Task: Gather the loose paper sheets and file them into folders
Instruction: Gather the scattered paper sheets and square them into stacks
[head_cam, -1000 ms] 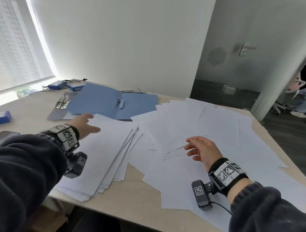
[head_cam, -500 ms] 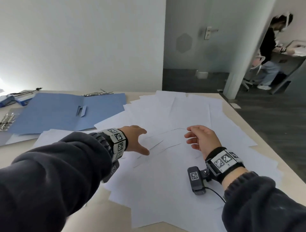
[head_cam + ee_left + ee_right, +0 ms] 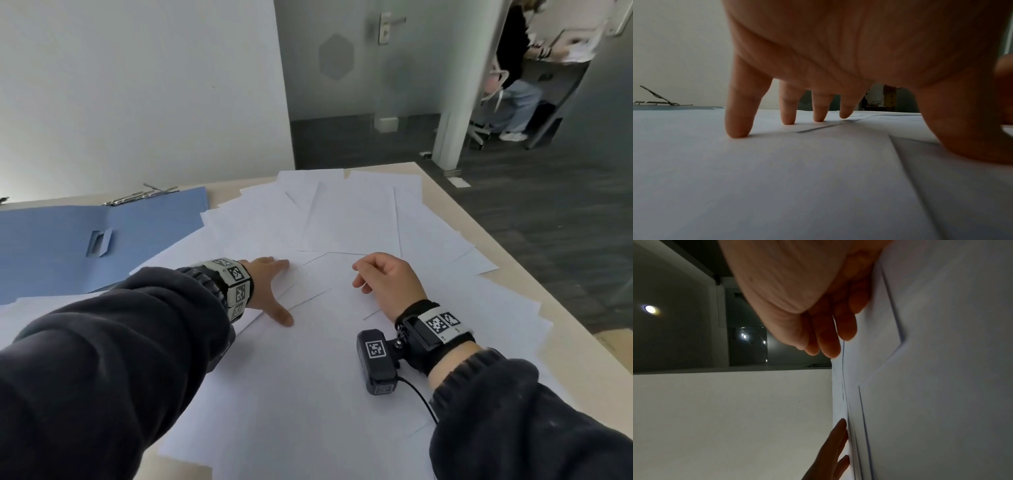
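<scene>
Loose white paper sheets (image 3: 352, 219) lie scattered and overlapping over the right half of the table. My left hand (image 3: 270, 284) lies flat on them with fingers spread; in the left wrist view its fingertips (image 3: 737, 129) press on a sheet (image 3: 777, 170). My right hand (image 3: 387, 277) rests on its edge on the sheets, fingers loosely curled and holding nothing; the right wrist view shows those fingers (image 3: 830, 340) beside the paper (image 3: 941, 369). An open blue folder (image 3: 68, 246) lies at the left, partly under the sheets.
Metal fastener strips (image 3: 140, 198) lie at the folder's far edge by the white wall. The table's right edge (image 3: 513, 260) drops to a dark floor. A person sits at a desk (image 3: 513, 68) beyond a white pillar (image 3: 459, 113).
My left hand crossed from the stacked pile on the left onto the scattered sheets and now lies flat there. The view swung right. My right hand stayed nearly still.
</scene>
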Tool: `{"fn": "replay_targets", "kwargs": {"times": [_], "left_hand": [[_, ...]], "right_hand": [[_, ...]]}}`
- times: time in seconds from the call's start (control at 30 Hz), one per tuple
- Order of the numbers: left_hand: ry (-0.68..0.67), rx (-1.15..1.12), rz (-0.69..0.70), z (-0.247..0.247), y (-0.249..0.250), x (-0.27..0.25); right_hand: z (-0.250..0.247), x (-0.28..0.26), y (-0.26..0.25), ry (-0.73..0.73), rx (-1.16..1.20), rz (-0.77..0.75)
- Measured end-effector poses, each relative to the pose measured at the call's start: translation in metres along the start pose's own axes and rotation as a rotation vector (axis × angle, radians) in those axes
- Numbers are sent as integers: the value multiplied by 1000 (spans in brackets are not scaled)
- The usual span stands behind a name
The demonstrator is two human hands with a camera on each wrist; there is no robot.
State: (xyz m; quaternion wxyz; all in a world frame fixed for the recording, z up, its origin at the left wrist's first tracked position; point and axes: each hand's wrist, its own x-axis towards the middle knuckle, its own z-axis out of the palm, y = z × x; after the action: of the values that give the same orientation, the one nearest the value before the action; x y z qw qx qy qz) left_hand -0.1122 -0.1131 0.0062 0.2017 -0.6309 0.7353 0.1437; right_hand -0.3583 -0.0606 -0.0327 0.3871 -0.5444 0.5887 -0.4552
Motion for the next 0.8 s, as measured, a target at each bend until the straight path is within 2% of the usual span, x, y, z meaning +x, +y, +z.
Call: {"fn": "replay_targets", "kwargs": {"times": [0.2,0.43,0.7,0.8], "left_hand": [[43,-25,7,1,-1,-1],[116,0,-10,-2,1,-5],[252,89,-27,-12,10,-4],[284,122,-20,-13,13,-4]], "right_hand": [[0,-1,0,21,36,-2],[-4,1,8,194,48,-41],[-7,4,13,182,-67,-11],[-9,3,10,134,-223,4]]}}
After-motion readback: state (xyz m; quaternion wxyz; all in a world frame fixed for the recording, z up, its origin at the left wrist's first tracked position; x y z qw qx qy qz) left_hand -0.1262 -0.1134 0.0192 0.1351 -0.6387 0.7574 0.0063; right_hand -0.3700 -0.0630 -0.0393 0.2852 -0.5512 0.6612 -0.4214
